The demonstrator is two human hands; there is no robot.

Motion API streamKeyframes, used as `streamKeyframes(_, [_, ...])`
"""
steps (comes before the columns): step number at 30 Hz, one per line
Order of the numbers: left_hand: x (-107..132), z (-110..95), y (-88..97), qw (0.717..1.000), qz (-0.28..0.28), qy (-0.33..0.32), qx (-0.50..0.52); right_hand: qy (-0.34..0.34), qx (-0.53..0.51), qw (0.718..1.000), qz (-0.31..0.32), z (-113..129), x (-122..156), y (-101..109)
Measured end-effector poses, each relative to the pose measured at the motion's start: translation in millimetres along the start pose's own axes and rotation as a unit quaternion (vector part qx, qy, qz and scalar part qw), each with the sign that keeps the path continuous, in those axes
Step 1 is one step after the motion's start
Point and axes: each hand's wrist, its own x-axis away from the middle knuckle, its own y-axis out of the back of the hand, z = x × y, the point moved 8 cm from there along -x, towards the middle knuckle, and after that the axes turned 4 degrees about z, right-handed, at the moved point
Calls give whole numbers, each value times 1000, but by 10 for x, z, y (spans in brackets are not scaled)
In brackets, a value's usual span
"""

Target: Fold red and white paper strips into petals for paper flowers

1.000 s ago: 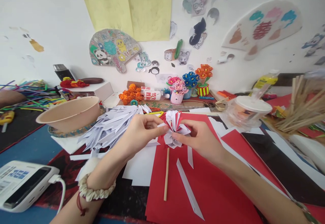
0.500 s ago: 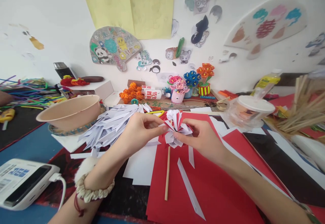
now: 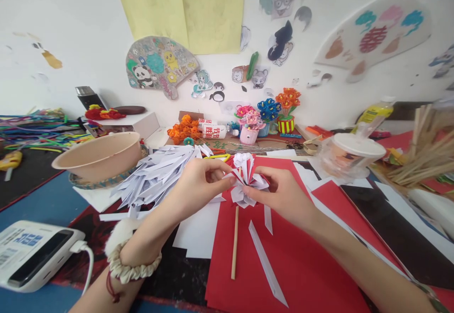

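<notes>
A white-and-red folded paper flower (image 3: 245,177) is held above a red paper sheet (image 3: 301,265) in the middle of the table. My left hand (image 3: 198,184) pinches its left petals with thumb and forefinger. My right hand (image 3: 282,195) grips it from the right and below. A thin wooden stick (image 3: 234,243) lies on the red sheet just under the flower, with two white paper strips (image 3: 266,265) beside it. A heap of white folded strips (image 3: 156,173) lies left of my left hand.
A beige bowl (image 3: 97,154) stands at the left, a white device with a cable (image 3: 33,254) at the near left. A lidded plastic cup (image 3: 345,157), a bundle of sticks (image 3: 423,154), small craft flower pots (image 3: 264,119) and pipe cleaners (image 3: 42,131) ring the back.
Both hands stay on the paper flower and shift only slightly; the fingers work at its petals. The view has drifted a little.
</notes>
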Motion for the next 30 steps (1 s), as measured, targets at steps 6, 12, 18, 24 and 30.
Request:
streamKeyframes(6, [6, 12, -87, 997, 41, 23, 60, -5, 5, 1000, 24, -23, -15, 5])
streamKeyframes(12, [-7, 32, -90, 996, 40, 34, 74, -15, -19, 999, 47, -108, -37, -8])
streamKeyframes(18, [-4, -37, -93, 998, 60, -8, 18, -27, -72, 994, 72, -114, -30, -42])
streamKeyframes(24, [7, -98, -36, 999, 11, -50, 14, -56, -131, 986, 82, -118, -21, -23])
streamKeyframes(30, [-19, 50, -134, 991, 42, 25, 127, -48, -136, 987, 72, -113, -29, 9])
